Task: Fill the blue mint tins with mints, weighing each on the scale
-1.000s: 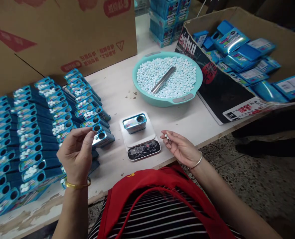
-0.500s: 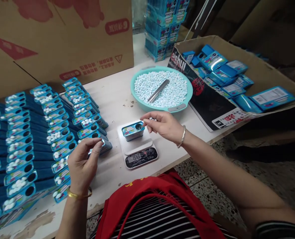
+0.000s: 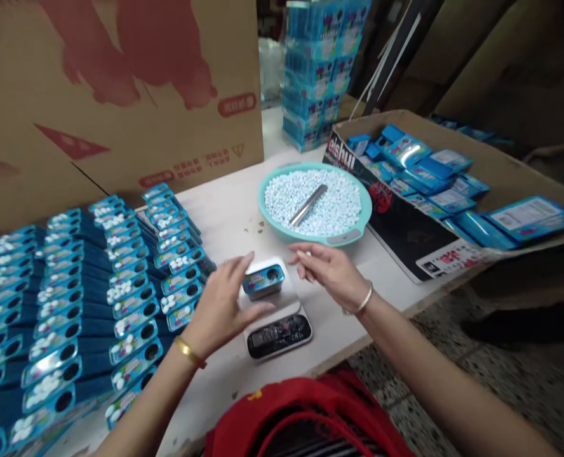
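Head view: A bowl (image 3: 364, 222) of pale blue-white pellets (image 3: 282, 190) sits at the centre of the frame, a metal tube (image 3: 308, 205) lying across its contents. Below it, a blue tin (image 3: 256, 280) stands upright on a scale (image 3: 289, 299), its round opening at the upper right of its top; what is inside cannot be made out. The person's left hand (image 3: 220, 311) reaches in from the left, half open, thumb and fingers spread wide around the tin's left end and holding nothing visible; whether it touches the tin cannot be told. The right hand (image 3: 332, 273), just beside the scale and below the bowl, is mostly closed, fingers curled, with a white pellet (image 3: 308, 254) at the fingertips. At left, rows of tins (image 3: 132, 348) stand close together, many with pellets lying on top beside dark round openings. An open box (image 3: 396, 235) at right holds a loose pile of blue packs (image 3: 422, 170). Clear-wrapped blue packs rise in a stack (image 3: 313, 79) at top centre, near a large brown carton (image 3: 167, 82) filling the upper left of the frame.
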Demonstrator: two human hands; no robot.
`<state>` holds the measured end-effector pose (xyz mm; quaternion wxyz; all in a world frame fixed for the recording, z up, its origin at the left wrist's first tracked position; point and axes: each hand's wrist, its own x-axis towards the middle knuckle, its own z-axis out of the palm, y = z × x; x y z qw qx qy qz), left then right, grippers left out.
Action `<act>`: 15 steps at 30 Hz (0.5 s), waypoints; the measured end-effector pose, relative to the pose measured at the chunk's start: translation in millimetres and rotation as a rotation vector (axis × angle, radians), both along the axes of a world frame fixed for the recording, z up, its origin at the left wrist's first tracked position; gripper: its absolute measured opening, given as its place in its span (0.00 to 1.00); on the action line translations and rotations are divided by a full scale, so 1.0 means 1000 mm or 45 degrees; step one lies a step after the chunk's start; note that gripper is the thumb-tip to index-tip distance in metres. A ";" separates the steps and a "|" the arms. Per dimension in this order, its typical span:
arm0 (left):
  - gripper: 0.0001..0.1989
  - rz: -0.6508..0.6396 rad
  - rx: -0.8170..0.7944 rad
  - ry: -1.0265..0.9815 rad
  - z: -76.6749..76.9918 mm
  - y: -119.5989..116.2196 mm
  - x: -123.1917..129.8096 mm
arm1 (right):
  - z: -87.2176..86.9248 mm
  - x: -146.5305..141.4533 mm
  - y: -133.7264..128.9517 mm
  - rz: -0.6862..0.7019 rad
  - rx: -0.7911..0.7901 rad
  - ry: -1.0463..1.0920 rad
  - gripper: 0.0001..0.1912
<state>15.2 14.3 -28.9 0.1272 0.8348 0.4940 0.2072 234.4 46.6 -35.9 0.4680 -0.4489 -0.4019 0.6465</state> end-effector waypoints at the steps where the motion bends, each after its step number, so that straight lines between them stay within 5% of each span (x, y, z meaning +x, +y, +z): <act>1: 0.29 -0.061 -0.037 0.139 0.002 0.009 0.005 | -0.007 0.003 -0.003 -0.023 -0.093 0.046 0.18; 5: 0.14 -0.188 -0.122 0.429 0.015 0.064 0.005 | -0.051 0.016 -0.024 -0.132 -0.432 0.129 0.24; 10: 0.17 0.200 0.028 0.421 0.035 0.189 -0.039 | -0.094 0.024 -0.055 -0.247 -0.616 0.131 0.25; 15: 0.17 0.403 0.024 0.467 0.020 0.310 -0.079 | -0.107 0.020 -0.060 -0.283 -0.626 0.124 0.27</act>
